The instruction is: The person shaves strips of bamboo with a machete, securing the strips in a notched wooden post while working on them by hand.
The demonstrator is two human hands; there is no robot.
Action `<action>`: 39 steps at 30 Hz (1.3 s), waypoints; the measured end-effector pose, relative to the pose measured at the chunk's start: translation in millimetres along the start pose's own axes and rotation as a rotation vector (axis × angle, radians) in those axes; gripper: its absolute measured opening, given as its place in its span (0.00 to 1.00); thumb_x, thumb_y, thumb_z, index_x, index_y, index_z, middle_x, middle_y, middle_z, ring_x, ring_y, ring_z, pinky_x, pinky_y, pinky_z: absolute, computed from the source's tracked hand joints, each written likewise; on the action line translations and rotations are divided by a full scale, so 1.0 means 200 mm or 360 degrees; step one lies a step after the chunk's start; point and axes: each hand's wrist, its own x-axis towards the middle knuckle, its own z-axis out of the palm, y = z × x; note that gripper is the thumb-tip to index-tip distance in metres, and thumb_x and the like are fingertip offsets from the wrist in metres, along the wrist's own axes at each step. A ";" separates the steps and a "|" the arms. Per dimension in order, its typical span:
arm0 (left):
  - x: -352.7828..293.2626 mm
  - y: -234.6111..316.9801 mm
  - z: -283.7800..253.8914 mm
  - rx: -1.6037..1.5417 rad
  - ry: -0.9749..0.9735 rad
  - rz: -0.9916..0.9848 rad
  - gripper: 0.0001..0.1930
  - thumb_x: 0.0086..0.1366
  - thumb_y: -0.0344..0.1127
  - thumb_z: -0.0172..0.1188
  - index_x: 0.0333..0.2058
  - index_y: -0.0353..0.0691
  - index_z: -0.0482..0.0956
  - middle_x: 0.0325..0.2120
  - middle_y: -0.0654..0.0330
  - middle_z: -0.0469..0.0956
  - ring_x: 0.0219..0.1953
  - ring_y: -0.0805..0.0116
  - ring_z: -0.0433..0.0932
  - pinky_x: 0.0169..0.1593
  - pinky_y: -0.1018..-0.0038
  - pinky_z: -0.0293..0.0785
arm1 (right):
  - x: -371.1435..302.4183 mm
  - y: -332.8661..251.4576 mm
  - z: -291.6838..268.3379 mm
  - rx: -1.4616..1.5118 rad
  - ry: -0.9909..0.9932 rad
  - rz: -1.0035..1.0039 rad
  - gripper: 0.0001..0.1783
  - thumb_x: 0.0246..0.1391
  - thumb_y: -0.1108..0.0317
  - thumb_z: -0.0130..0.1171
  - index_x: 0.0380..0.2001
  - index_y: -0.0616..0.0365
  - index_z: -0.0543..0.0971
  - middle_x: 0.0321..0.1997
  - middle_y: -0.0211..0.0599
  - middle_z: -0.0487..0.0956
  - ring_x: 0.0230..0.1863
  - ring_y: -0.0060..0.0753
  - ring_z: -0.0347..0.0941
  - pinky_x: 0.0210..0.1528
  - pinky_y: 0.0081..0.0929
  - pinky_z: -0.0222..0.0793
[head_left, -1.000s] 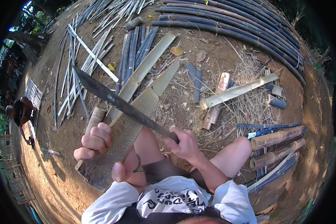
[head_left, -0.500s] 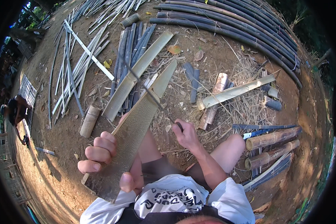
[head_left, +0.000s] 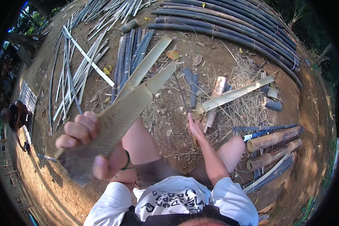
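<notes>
Black-lettered white shirt (head_left: 171, 197), split bamboo (head_left: 120, 118)

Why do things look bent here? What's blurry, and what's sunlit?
Head view: fisheye bows the long dark bamboo poles; the broad tan split-bamboo piece in the left hand looks blurred at its near end; sunlight brightens the brown earth at lower left.
</notes>
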 end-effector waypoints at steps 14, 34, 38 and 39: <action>0.14 0.29 0.08 -0.0398 -0.0307 -0.0046 0.25 0.40 0.36 0.59 0.39 0.37 0.63 0.29 0.62 0.57 0.29 0.71 0.56 0.38 0.72 0.52 | -0.94 -0.66 0.02 0.0122 -0.0213 -0.1390 0.26 0.64 0.45 0.56 0.27 0.59 0.76 0.13 0.41 0.72 0.16 0.46 0.76 0.21 0.42 0.68; 0.06 0.40 -0.03 0.0229 -0.0546 -0.0078 0.19 0.66 0.43 0.64 0.49 0.48 0.66 0.34 0.69 0.63 0.38 0.70 0.65 0.47 0.66 0.68 | -0.51 -0.39 0.00 -0.0079 -0.0252 -0.0817 0.37 0.64 0.35 0.50 0.18 0.60 0.75 0.12 0.44 0.74 0.16 0.46 0.74 0.23 0.45 0.66; 0.09 0.47 -0.07 0.0411 -0.0648 -0.0214 0.18 0.65 0.39 0.64 0.48 0.47 0.65 0.34 0.69 0.62 0.36 0.70 0.64 0.43 0.69 0.65 | -0.32 -0.33 0.02 -0.0256 -0.0013 -0.0752 0.39 0.64 0.34 0.49 0.20 0.64 0.78 0.12 0.48 0.73 0.16 0.52 0.73 0.23 0.46 0.66; 0.10 0.44 -0.03 0.0340 -0.0613 -0.0172 0.18 0.65 0.39 0.63 0.49 0.47 0.65 0.34 0.69 0.63 0.36 0.71 0.64 0.43 0.69 0.65 | -0.36 -0.33 0.00 -0.0226 -0.0018 -0.0707 0.39 0.64 0.34 0.49 0.21 0.64 0.78 0.12 0.48 0.73 0.16 0.52 0.73 0.23 0.47 0.66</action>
